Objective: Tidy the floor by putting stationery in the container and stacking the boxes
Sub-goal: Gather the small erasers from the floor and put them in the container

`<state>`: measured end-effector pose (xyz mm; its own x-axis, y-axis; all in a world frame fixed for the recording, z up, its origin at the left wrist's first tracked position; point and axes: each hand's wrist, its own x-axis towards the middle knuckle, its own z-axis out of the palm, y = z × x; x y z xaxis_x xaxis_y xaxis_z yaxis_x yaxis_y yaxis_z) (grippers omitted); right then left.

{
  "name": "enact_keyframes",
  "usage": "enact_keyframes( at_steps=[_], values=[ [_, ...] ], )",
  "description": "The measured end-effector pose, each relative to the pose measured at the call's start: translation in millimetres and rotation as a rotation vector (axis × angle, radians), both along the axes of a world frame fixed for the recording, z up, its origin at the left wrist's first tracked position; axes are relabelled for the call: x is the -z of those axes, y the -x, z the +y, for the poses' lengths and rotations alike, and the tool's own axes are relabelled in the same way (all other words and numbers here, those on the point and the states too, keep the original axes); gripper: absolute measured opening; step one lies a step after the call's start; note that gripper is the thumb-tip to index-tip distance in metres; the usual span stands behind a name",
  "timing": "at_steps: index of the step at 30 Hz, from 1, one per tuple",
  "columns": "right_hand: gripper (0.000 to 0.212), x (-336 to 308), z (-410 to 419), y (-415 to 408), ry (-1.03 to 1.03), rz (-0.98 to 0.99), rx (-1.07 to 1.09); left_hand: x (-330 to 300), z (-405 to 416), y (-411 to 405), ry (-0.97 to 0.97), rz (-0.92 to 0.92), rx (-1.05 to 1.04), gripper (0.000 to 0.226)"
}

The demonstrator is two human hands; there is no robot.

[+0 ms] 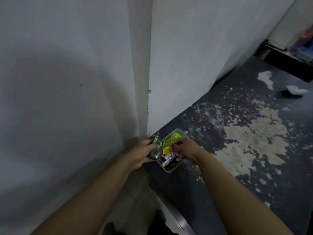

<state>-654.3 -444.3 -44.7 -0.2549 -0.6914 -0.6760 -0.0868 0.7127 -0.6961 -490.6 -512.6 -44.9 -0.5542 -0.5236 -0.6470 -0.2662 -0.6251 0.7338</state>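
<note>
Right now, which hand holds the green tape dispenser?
The left hand grips the green tape dispenser; the right hand reaches into the container.

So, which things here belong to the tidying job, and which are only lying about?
Belong to the job:
- clear container with stationery
- green tape dispenser in the left hand
- small purple item at the right hand

Just lying about:
- white scrap on the floor
- blurred clutter far right

Dim rm: white walls point(67, 65) w/ corner, dark floor point(228, 107) w/ worn patches.
</note>
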Motion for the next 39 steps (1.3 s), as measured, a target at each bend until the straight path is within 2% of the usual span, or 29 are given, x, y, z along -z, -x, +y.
enact_keyframes(
  at_steps=[3, 7, 10, 14, 17, 22, 24, 28, 32, 35, 39],
  values=[
    [0.024, 14.4, -6.2, 6.4, -0.019, 0.113, -0.163, 11.8, -4.2, 4.0, 0.017, -0.063, -0.064, 0.035],
    [0.016, 31.0, -8.3, 5.9, -0.019, 0.073, -0.284, 23.7, -4.0, 12.7, 0.049, -0.115, -0.125, 0.036],
    [0.018, 37.8, -6.0, 12.1, 0.025, 0.08, -0.259, 35.5, -1.6, 18.5, 0.125, -0.171, -0.108, 0.035],
    [0.024, 39.9, -4.4, 33.0, 0.054, 0.173, -0.185, 45.2, -0.4, 27.7, 0.336, -0.252, -0.014, 0.021],
    [0.029, 42.2, -5.0, 48.5, 0.086, 0.215, -0.147, 49.9, -1.7, 38.6, 0.443, -0.273, 0.071, 0.023],
    [0.051, 41.1, -9.8, 59.9, 0.131, 0.408, -0.247, 54.6, -8.4, 50.8, 0.561, -0.311, 0.18, 0.025],
    [0.053, 39.4, -11.2, 62.3, 0.155, 0.365, -0.252, 54.6, -11.6, 54.5, 0.585, -0.314, 0.218, 0.024],
    [0.041, 36.1, -15.5, 65.2, 0.149, 0.278, -0.164, 54.2, -16.3, 59.1, 0.631, -0.331, 0.301, 0.031],
    [0.037, 35.2, -25.7, 62.5, 0.21, 0.212, -0.14, 54.3, -19.7, 61.3, 0.629, -0.34, 0.306, 0.036],
    [0.046, 34.7, -32.1, 59.1, 0.202, 0.155, -0.2, 54.6, -22.8, 62.3, 0.615, -0.342, 0.252, 0.03],
    [0.068, 37.0, -34.2, 58.1, 0.154, -0.051, -0.118, 57.9, -27.1, 61.0, 0.549, -0.336, 0.223, 0.026]
  ],
)
